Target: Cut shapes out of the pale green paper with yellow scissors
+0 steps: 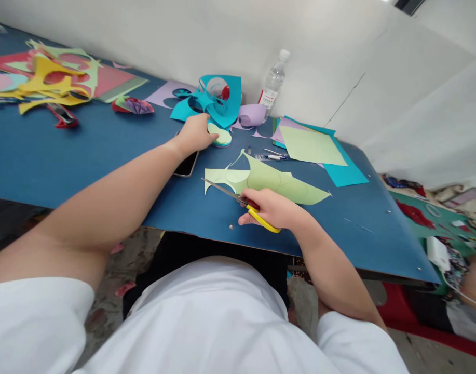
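Observation:
My right hand [267,208] is closed on a pair of scissors [261,217] with yellow and red handles, the blades pointing left over cut light green paper [276,179]. That paper lies on the blue table and has curved cut edges. My left hand [196,136] reaches to a small stack of rounded paper pieces [221,136], light green on top; its fingertips are at the stack's left side, and whether they grip it I cannot tell. A phone [187,165] lies partly hidden under my left wrist.
Teal paper scraps [230,96], a purple curl [252,115] and a plastic bottle [274,83] stand near the wall. Paper sheets [313,145] and pens [275,156] lie right. Yellow scraps [46,78] and a red stapler-like tool [62,115] lie left. A person's arm [475,278] shows far right.

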### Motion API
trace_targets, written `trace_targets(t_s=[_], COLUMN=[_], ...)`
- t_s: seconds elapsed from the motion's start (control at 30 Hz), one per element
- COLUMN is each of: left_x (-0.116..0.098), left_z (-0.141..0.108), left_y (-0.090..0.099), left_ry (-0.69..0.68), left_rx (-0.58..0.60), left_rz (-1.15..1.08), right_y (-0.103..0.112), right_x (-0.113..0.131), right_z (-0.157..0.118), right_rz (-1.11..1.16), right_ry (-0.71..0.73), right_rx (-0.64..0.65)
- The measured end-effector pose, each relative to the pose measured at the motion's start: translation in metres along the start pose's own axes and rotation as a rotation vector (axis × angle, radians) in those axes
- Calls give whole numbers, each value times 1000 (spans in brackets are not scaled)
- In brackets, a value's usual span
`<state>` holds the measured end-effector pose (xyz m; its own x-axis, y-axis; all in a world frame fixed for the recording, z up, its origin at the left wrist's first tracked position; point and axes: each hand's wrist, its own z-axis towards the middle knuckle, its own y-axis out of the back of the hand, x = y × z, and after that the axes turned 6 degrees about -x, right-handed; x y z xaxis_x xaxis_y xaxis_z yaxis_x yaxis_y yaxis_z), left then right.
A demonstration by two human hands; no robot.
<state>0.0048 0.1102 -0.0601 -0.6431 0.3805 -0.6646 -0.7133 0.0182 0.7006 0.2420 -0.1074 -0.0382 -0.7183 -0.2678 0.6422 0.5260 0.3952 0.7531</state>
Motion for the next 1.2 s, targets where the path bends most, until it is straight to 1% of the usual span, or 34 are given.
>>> trace_targets(t_s=[0.07, 0.1, 0.3, 0.43, 0.47, 0.57, 0.67, 0.7, 0.73, 0.77, 0.83, 0.9, 1.0, 1.1, 1.2], left_x=[-4, -6, -17, -25, -29, -42, -55, -59, -63, -67, -72, -73, -69, -63, -60], left_z=[-1, -2, -10, -22, -26, -39, -50, -53, -56, -60, -66, -72, -75, -74, -72], left_y=[1, 2, 5, 6, 7, 14, 21, 23, 24, 23, 20, 13, 1, -6, -8], left_ry=[54, 56, -52, -74, -71, -96, -205, -246, -271, -267, -196, -135, -84, -22, 14], left_rx=[-51, -58, -29, -38, -16, 75, 156, 205, 281, 372, 537, 636, 722, 799, 898], left_rz=[159, 193, 144, 162, 152, 77, -8, -49, -95, -154, -315, -538, -742, -848, -928], right_y=[0, 1, 2, 0, -1, -1, 0, 0, 1, 2, 3, 5, 5, 4, 1], right_x=[-1, -1, -2, -8, -9, -14, -17, -18, -18, -19, -20, -20, -20, -22, -29], right_z=[-1, -1, -1, 0, 0, 2, 4, 5, 5, 5, 6, 6, 7, 8, 9], right_rz=[22, 33, 59, 17, 8, 27, 80, 91, 98, 100, 96, 90, 90, 107, 176], right_ry=[13, 16, 41, 59, 61, 76, 118, 133, 144, 150, 151, 146, 143, 139, 162], right_rx=[-10, -16, -81, -178, -199, -237, -303, -327, -346, -362, -378, -385, -375, -361, -364])
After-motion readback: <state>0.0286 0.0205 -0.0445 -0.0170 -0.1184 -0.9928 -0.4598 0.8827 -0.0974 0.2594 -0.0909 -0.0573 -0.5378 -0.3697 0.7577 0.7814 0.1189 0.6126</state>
